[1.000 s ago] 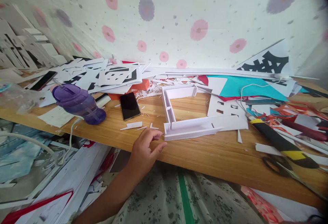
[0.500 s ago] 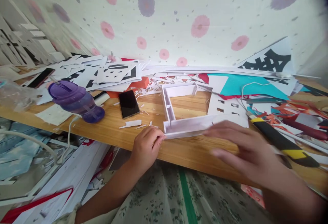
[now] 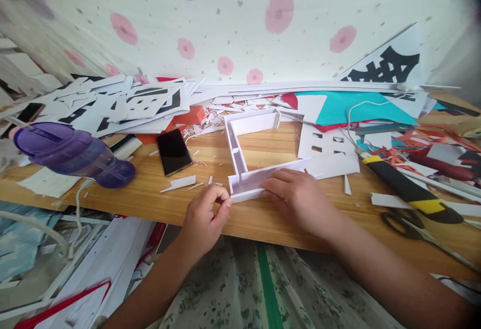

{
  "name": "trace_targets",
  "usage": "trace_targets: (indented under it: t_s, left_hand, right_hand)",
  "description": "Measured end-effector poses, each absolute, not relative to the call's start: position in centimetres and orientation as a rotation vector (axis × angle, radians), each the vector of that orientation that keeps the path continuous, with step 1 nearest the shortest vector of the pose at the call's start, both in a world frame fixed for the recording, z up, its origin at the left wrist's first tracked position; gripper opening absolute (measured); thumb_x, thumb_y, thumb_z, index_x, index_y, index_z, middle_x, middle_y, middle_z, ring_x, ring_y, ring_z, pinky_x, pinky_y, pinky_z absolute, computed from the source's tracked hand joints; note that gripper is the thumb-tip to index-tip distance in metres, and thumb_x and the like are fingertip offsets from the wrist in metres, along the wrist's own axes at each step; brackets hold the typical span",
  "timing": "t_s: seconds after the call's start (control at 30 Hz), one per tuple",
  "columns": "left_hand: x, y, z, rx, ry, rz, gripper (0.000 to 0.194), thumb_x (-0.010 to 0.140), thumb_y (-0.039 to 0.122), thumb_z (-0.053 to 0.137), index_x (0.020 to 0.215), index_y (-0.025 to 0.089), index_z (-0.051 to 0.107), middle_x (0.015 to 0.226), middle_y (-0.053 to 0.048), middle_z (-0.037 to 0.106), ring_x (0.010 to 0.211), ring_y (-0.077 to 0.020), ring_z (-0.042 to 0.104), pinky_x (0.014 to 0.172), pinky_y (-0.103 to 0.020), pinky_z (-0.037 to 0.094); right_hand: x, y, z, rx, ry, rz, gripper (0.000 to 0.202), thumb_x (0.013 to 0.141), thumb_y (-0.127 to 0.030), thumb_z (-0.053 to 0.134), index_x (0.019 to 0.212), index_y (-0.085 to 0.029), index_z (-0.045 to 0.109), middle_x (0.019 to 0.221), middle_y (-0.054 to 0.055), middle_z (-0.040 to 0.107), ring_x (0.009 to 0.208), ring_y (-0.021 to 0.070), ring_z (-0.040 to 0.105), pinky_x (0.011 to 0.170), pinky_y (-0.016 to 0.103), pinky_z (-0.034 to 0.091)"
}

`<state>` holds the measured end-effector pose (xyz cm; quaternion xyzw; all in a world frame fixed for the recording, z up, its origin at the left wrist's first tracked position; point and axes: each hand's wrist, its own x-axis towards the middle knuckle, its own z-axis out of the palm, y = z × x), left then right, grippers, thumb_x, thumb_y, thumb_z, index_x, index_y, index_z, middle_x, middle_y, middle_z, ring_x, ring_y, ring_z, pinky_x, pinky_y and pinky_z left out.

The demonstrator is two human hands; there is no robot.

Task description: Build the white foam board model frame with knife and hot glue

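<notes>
A white three-sided foam-board frame (image 3: 233,143) with raised walls lies on the wooden table. My left hand (image 3: 208,214) is closed in a pinch at its near left corner; whatever lies between the fingertips is too small to make out. On the frame's near wall, my right hand (image 3: 295,196) rests with its fingers closed over the strip, gripping it. A flat white sheet with rectangular cut-outs (image 3: 326,141) lies behind the frame's right end.
Left of the frame are a black phone (image 3: 174,152) and a purple bottle (image 3: 80,153). On the right lie a black-and-yellow cutter (image 3: 413,188) and scissors (image 3: 408,222). Paper scraps (image 3: 150,101) and a turquoise sheet (image 3: 361,108) line the back.
My right hand has moved left and down onto the near wall of the frame. My left hand stays at the corner. The view has shifted, uncovering the scissors.
</notes>
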<state>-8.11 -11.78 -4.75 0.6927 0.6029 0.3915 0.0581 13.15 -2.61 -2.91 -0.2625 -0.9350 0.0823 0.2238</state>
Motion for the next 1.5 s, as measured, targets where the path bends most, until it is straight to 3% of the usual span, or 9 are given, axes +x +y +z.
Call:
trace_targets:
  t_s: [0.2, 0.4, 0.73, 0.93, 1.13, 1.3, 1.5]
  left_hand:
    - [-9.1, -11.9, -5.4, 1.968, 2.022, 1.205, 0.016, 0.084, 0.014, 0.055, 0.070, 0.021, 0.050, 0.062, 0.006, 0.054, 0.056, -0.0103, 0.053, 0.056, -0.022, 0.041]
    - [-8.7, -12.5, -5.2, 2.197, 1.888, 1.293, 0.007, 0.088, 0.015, 0.059, 0.092, 0.020, 0.063, 0.088, 0.000, 0.071, 0.086, -0.0127, 0.066, 0.079, -0.022, 0.049]
    - [-8.0, -12.0, -4.3, 2.337, 1.877, 1.161, 0.016, 0.086, 0.007, 0.052, 0.076, 0.019, 0.057, 0.072, 0.000, 0.063, 0.071, -0.0139, 0.060, 0.068, -0.026, 0.046]
    - [-7.9, -11.5, -4.3, 2.247, 1.874, 1.136, 0.021, 0.077, 0.000, 0.048, 0.071, 0.020, 0.051, 0.069, 0.002, 0.057, 0.068, -0.0124, 0.055, 0.065, -0.024, 0.042]
    - [-8.2, -11.8, -4.6, 2.134, 1.921, 1.150, 0.020, 0.079, 0.001, 0.049, 0.071, 0.020, 0.052, 0.068, 0.003, 0.058, 0.065, -0.0110, 0.055, 0.062, -0.022, 0.042]
    - [-8.4, -12.2, -4.6, 2.168, 1.870, 1.125, 0.010, 0.085, 0.010, 0.057, 0.084, 0.020, 0.059, 0.079, 0.000, 0.066, 0.072, -0.0124, 0.061, 0.068, -0.024, 0.047]
    - [-8.2, -11.8, -4.7, 2.288, 1.907, 1.087, 0.016, 0.086, 0.010, 0.053, 0.075, 0.020, 0.056, 0.071, 0.000, 0.062, 0.070, -0.0144, 0.060, 0.064, -0.026, 0.045]
  right_hand:
    - [13.0, -2.5, -3.2, -0.713, -2.550, 0.219, 0.017, 0.093, -0.015, 0.054, 0.089, -0.018, 0.070, 0.080, 0.004, 0.068, 0.074, 0.0196, 0.061, 0.063, 0.029, 0.038]
    - [13.1, -2.3, -3.4, -0.688, -2.525, 0.220, 0.017, 0.093, -0.016, 0.053, 0.089, -0.017, 0.069, 0.081, 0.005, 0.069, 0.075, 0.0198, 0.062, 0.065, 0.029, 0.041]
    - [13.0, -2.4, -3.4, -0.710, -2.542, 0.186, 0.022, 0.095, -0.017, 0.049, 0.087, -0.019, 0.069, 0.078, 0.004, 0.067, 0.073, 0.0189, 0.060, 0.064, 0.029, 0.039]
    - [13.0, -2.4, -3.2, -0.709, -2.550, 0.199, 0.020, 0.094, -0.016, 0.050, 0.087, -0.019, 0.069, 0.078, 0.004, 0.066, 0.073, 0.0192, 0.059, 0.064, 0.030, 0.040]
    - [13.0, -2.4, -3.2, -0.707, -2.549, 0.208, 0.020, 0.094, -0.016, 0.050, 0.088, -0.018, 0.069, 0.078, 0.004, 0.066, 0.074, 0.0193, 0.060, 0.064, 0.030, 0.039]
    - [13.0, -2.4, -3.2, -0.699, -2.547, 0.191, 0.021, 0.095, -0.017, 0.049, 0.086, -0.019, 0.068, 0.077, 0.004, 0.066, 0.072, 0.0188, 0.059, 0.063, 0.029, 0.038]
    - [13.0, -2.3, -3.2, -0.708, -2.552, 0.179, 0.020, 0.094, -0.017, 0.050, 0.086, -0.018, 0.069, 0.078, 0.004, 0.067, 0.073, 0.0194, 0.060, 0.063, 0.030, 0.038]
